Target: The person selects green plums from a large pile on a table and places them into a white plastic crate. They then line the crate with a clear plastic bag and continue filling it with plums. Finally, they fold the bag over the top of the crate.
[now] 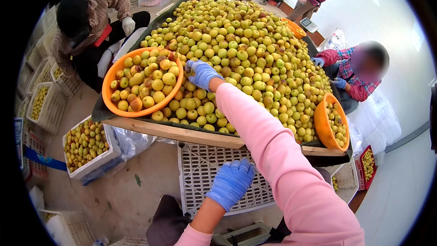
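Observation:
A large heap of yellow-green jujubes (239,51), some with brown patches, fills a cloth-lined bin with a wooden front edge (170,133). My right hand (205,74), in a blue knitted glove, reaches over the heap beside an orange plastic basket (107,90). Its thumb and fingers are apart near the basket's right rim, and I see no fruit between them. That basket holds jujubes, many browned. Lower down, my left hand (232,184), also gloved in blue, is over a grey slotted plastic crate (198,167). Its fingers lie together, bent downward; its palm is hidden.
An orange basket (321,123) of jujubes tilts at the bin's right corner; another orange basket (294,29) stands farther back. Co-workers sit left (95,20) and right (362,65). A white foam box (114,143) of jujubes and several crates (47,109) stand on the left floor.

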Motion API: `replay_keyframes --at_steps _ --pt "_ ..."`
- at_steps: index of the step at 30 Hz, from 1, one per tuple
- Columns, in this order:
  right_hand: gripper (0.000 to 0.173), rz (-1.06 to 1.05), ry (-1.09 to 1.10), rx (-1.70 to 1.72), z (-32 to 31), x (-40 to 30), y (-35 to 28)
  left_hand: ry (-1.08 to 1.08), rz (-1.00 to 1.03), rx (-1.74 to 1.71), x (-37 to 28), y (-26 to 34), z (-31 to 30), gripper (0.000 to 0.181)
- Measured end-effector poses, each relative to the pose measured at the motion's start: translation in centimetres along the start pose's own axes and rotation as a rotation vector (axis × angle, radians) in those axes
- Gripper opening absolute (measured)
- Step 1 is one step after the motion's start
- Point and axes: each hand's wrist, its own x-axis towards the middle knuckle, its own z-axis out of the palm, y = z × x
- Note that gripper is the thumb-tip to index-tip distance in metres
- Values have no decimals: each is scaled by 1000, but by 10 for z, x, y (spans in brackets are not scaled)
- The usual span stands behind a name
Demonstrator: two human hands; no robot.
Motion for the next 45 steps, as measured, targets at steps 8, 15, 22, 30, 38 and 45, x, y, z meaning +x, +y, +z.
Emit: replay_keyframes --at_steps 8,15,22,30,38,45 --pt "30 297 387 -309 -97 12 49 39 30 -25 -6 0 -4 35" --pt "58 515 -376 -387 -115 33 80 49 18 -15 -1 -3 2 34" --pt "62 512 42 -251 -108 21 75 -39 -35 -27 -4 -4 -5 33" --pt "48 411 -2 -553 -91 53 73 32 -3 -11 -3 -4 11 34" --pt "43 385 139 -509 -82 38 80 -17 10 -32 -1 1 13 30" --pt "52 169 483 224 -94 -68 106 25 39 44 2 5 9 33"
